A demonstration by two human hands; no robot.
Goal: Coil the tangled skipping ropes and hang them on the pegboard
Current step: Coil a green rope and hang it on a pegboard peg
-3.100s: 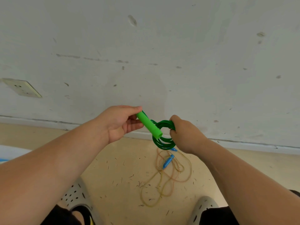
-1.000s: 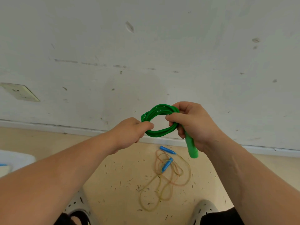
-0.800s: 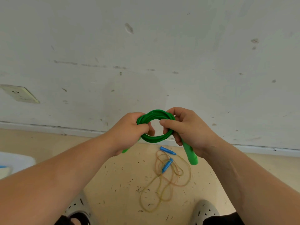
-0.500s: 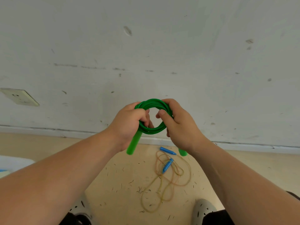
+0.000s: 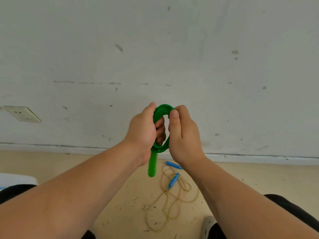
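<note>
A green skipping rope is wound into a small tight coil, held upright in front of the wall. My left hand grips the coil's left side, fingers curled through the ring, and one green handle hangs straight down below it. My right hand grips the coil's right side with the thumb pressed on top. The other green handle is hidden. On the floor below lies a tangled yellowish rope with two blue handles. No pegboard is in view.
A scuffed white wall with a skirting strip fills the upper view, with a socket plate at the left. The beige floor is littered with small debris. A white object sits at the left edge. My shoe shows at the bottom.
Both hands have turned the green coil upright and squeezed it narrower. The handle under my left hand now hangs straight down. The view has tilted a little upward.
</note>
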